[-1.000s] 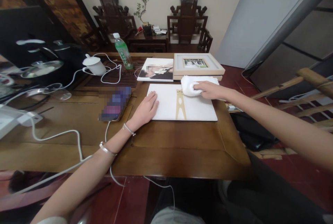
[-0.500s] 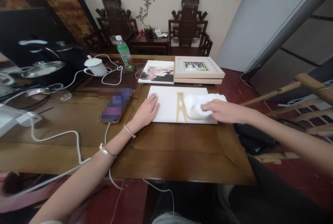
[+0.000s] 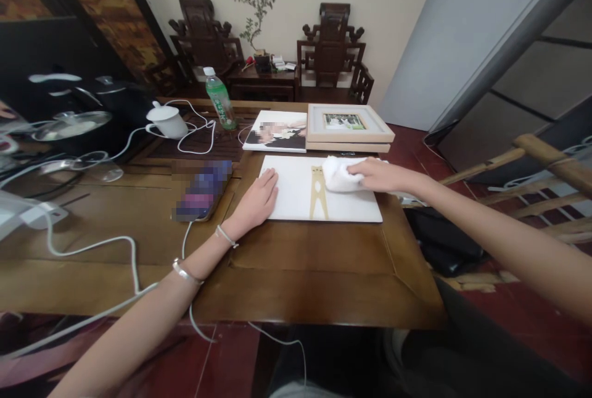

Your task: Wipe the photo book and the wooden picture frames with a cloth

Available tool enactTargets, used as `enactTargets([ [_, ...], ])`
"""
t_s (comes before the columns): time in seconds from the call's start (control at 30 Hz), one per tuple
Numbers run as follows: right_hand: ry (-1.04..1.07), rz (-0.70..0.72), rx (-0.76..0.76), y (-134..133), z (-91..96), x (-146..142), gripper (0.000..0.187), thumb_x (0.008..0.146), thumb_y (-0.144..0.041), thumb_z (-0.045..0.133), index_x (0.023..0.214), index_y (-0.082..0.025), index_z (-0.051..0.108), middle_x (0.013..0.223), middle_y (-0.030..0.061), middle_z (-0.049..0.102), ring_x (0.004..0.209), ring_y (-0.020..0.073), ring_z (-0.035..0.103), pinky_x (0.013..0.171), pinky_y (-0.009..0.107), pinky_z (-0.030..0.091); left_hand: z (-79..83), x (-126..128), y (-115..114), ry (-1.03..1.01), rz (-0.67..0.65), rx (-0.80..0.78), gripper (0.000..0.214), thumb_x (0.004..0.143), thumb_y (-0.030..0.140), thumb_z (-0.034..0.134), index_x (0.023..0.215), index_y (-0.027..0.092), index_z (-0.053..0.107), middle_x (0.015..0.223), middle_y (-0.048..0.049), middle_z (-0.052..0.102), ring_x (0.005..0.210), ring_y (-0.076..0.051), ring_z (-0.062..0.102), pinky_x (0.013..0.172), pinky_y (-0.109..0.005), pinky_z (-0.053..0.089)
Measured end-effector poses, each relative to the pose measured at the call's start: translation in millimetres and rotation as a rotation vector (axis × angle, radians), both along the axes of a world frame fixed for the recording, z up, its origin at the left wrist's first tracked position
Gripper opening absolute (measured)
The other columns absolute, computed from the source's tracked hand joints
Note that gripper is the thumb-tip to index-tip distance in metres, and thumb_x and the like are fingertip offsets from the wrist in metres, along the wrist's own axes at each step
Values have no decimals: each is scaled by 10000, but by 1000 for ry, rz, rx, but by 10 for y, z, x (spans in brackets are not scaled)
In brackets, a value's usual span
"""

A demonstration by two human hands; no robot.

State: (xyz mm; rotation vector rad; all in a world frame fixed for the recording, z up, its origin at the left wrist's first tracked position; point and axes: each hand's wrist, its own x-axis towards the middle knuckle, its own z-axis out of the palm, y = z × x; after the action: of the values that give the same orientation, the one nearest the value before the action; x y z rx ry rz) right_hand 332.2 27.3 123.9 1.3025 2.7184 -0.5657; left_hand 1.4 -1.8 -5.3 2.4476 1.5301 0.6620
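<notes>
A flat white board point(image 3: 291, 194) lies on the wooden table, with a tan, long-legged animal-like shape point(image 3: 318, 191) on its face. My left hand point(image 3: 259, 199) rests on the board's left edge, its fingers stretched out flat and holding nothing. In my right hand point(image 3: 375, 174) is a bunched white cloth point(image 3: 340, 174), pressed against the board's upper right part, just right of the tan shape. The hand and cloth hide some of the board's far right corner.
Behind the board lie a photo panel point(image 3: 277, 131) and stacked pale frames point(image 3: 351, 123). A green-labelled bottle point(image 3: 219, 99), a lidded white cup point(image 3: 166, 120) and a phone point(image 3: 203, 191) on a white cable stand to the left. A wooden chair point(image 3: 546, 157) is at the right.
My right hand and the cloth have moved up the board and slightly left, uncovering its lower right part. My left hand keeps its place on the left edge. The whole view has shifted slightly.
</notes>
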Motion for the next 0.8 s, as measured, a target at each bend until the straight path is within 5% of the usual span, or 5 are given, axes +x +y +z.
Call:
enactTargets([
  [0.13, -16, -98, 95, 321, -25, -86, 199, 673, -61, 502, 775, -229, 472, 817, 58, 601, 821, 236, 546, 746, 339, 357, -9, -13, 2, -7, 1, -2, 548, 1059, 304, 309, 1499, 48, 512, 1640, -237, 458, 1568, -348, 386, 1308, -574, 295],
  [0.27, -8, -80, 134, 288, -107, -100, 225, 671, -29, 483, 770, -229, 449, 788, 52, 583, 794, 223, 527, 715, 319, 340, -17, -14, 8, -14, 1, -5, 546, 1057, 303, 314, 1506, 55, 502, 1646, -229, 452, 1575, -339, 375, 1313, -566, 284],
  [0.43, -10, -31, 97, -260, -144, -61, 265, 674, 10, 447, 743, -239, 387, 678, 9, 485, 707, 197, 485, 698, 310, 334, -10, -11, 5, -15, -3, -5, 544, 1057, 309, 319, 1506, 62, 502, 1642, -227, 458, 1573, -338, 377, 1311, -567, 286],
  [0.63, -57, -45, -34, -1047, -54, -51, 291, 693, 51, 427, 765, -231, 417, 744, 33, 578, 756, 209, 571, 702, 300, 359, 26, 2, -7, -2, 0, -16, 548, 1055, 302, 323, 1502, 40, 500, 1643, -239, 449, 1578, -346, 365, 1315, -566, 276],
  [0.8, -25, -39, -118, -1168, 4, -34, 275, 689, 36, 442, 740, -233, 412, 746, 26, 590, 765, 211, 591, 674, 306, 343, 41, 4, -12, 10, -2, -18, 550, 1059, 312, 314, 1503, 46, 502, 1646, -236, 447, 1577, -349, 367, 1312, -576, 279],
])
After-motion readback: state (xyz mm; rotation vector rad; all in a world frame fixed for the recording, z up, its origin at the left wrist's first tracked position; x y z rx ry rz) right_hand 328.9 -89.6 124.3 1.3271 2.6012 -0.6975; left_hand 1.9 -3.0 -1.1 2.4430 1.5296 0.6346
